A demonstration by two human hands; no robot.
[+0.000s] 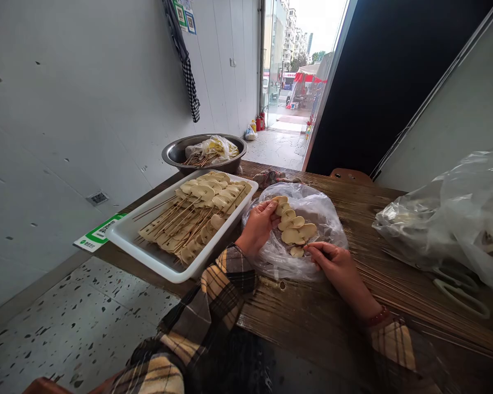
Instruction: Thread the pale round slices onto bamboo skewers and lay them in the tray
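Observation:
A string of round beige slices hangs between my two hands, over an open clear plastic bag. My left hand is closed on the upper end of the slices. Lower right, my right hand pinches at the bottom end, by the last slices; a thin skewer there is hard to make out. To the left, a white tray holds many skewers threaded with the same slices, laid in rows.
A metal bowl with bagged skewers stands behind the tray. Bare sticks, green-handled scissors and a large plastic bag lie on the wooden table at right. A green card is at the left corner.

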